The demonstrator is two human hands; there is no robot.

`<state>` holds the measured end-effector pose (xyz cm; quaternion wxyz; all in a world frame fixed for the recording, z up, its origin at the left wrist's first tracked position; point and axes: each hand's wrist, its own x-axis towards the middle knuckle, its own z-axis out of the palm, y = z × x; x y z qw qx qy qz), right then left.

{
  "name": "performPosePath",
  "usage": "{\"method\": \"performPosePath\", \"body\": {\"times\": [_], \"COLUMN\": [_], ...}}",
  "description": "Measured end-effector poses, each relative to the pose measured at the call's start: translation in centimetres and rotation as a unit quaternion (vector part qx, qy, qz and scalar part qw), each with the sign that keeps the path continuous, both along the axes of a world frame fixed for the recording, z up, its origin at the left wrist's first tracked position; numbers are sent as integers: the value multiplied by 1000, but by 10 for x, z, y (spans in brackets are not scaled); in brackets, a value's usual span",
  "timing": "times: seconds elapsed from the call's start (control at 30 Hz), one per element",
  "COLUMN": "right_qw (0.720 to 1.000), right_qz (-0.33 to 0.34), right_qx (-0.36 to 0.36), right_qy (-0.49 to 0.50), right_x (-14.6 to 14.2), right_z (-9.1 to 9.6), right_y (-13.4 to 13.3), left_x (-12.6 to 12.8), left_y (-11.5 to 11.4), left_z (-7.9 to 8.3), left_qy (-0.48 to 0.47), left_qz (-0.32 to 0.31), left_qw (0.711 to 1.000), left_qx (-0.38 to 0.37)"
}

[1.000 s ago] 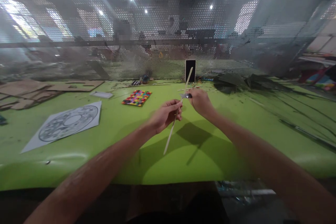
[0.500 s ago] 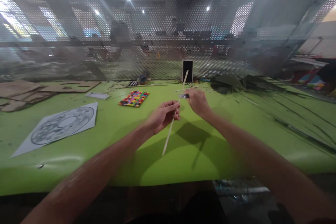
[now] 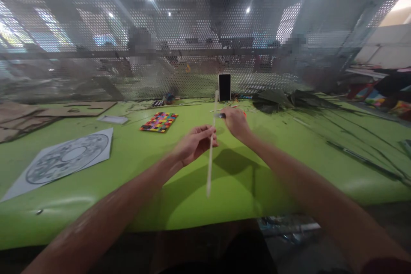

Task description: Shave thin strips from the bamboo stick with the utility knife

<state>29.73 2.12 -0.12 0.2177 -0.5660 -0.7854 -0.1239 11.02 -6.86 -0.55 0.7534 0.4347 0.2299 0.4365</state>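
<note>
A thin pale strip (image 3: 209,165), looking like wood or bamboo, stands nearly upright in the middle, pinched between the thumb and fingers of my left hand (image 3: 201,140). Its lower end hangs over the green tabletop and is slightly blurred. My right hand (image 3: 236,122) is closed round a knife (image 3: 221,115), whose short metal blade points left at the strip just above my left fingers. A bit of orange shows behind the right hand; the rest of the handle is hidden. Whether the blade touches the strip I cannot tell.
A colourful woven square (image 3: 159,122), a white tray (image 3: 113,119) and a printed ring pattern (image 3: 70,154) lie left on the green table (image 3: 128,205). Cardboard pieces (image 3: 77,109) are far left. A dark-screened device (image 3: 224,87) stands behind; dark leaves (image 3: 272,100) and stems lie right.
The strip has swung from a slant to nearly upright, its lower end shifting right. Both hands keep their grips near each other. The whole view has shifted slightly.
</note>
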Motion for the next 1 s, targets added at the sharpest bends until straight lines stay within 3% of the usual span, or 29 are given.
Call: {"method": "performPosePath", "body": {"times": [0.1, 0.23, 0.3, 0.37, 0.47, 0.53, 0.7, 1.0], "right_qw": [997, 990, 990, 989, 982, 977, 981, 987], "right_qz": [-70, -107, -63, 23, 144, 180, 171, 134], "right_qx": [11, 52, 78, 90, 67, 55, 51, 66], "right_qy": [34, 77, 103, 116, 104, 95, 83, 51], "right_x": [26, 50, 47, 36, 13, 1, -7, -6], "right_z": [1, 6, 6, 3, -5, -9, -7, -2], "right_y": [14, 21, 18, 12, -2, -10, -20, -20], "left_x": [3, 4, 3, 1, -1, -1, -3, -6], "left_y": [-9, -5, 3, 8, 11, 10, 9, 7], "left_z": [-1, -7, -10, -13, -14, -14, -14, -9], "left_qy": [25, 37, 44, 40, 28, 17, 2, 0], "left_qz": [-74, -37, 5, 30, 26, 9, -43, -64], "left_qw": [996, 997, 998, 998, 998, 998, 996, 995], "left_qx": [43, 60, 54, 50, 52, 56, 72, 80]}}
